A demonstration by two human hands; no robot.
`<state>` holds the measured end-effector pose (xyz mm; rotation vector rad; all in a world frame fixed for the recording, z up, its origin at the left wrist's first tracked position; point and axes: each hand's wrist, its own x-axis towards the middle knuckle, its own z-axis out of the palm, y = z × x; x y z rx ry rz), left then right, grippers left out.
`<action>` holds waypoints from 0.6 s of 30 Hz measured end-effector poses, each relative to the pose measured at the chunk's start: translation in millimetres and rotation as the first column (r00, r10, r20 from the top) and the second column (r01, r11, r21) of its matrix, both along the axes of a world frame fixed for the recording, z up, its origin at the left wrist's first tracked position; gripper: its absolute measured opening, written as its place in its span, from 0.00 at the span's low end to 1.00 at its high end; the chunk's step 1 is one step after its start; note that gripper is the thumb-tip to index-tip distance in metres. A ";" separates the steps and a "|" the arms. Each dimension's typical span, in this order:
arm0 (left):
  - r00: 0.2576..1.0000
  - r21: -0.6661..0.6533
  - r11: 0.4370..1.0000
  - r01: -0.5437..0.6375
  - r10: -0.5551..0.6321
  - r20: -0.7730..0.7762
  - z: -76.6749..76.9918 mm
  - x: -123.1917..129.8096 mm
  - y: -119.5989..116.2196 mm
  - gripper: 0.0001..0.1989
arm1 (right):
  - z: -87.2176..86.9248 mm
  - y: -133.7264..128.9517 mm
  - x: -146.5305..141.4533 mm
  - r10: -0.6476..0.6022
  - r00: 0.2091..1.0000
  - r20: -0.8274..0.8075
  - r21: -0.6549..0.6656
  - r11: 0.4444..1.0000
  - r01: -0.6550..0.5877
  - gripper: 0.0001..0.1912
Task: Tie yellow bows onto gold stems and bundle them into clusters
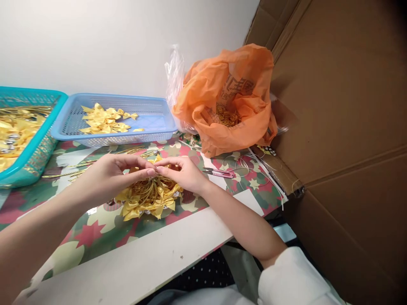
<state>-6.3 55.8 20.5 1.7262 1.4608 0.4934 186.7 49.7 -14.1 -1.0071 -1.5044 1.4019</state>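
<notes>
My left hand [119,171] and my right hand [182,171] meet fingertip to fingertip above a pile of yellow ribbon bows [148,203]. Both hands are closed in a pinch. Whatever lies between the fingertips is too small to make out. Thin gold cords [154,186] loop over the bows just under the fingers, and small silvery pieces show among the ribbons. More gold wire stems [76,171] lie on the table behind my left wrist. To the right of my right hand lies a pair of pink-handled thread snips [219,172].
Behind my hands, a blue basket [127,137] holds yellow bows. A teal basket [30,163] at left holds bows and gold stems. An orange plastic bag [219,140] stands at the back right, beside a large cardboard sheet [346,106]. Loose white cord [249,165] lies near the snips.
</notes>
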 end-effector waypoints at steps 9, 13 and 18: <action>0.991 0.045 0.991 0.130 -0.130 0.002 -1.3 -1.0 1.5 0.14 | 2.2 -1.3 0.7 -0.029 0.999 0.037 -0.011 1.000 0.029 0.05; 0.986 0.094 0.982 0.165 -0.168 0.024 -0.2 1.4 -2.2 0.14 | 0.0 -4.1 -2.5 -0.124 0.988 0.091 0.152 0.982 0.110 0.06; 0.981 0.202 0.964 0.175 -0.188 0.048 0.9 4.1 -5.4 0.14 | -9.0 -7.3 -6.5 -0.315 0.940 0.131 0.465 0.857 0.223 0.07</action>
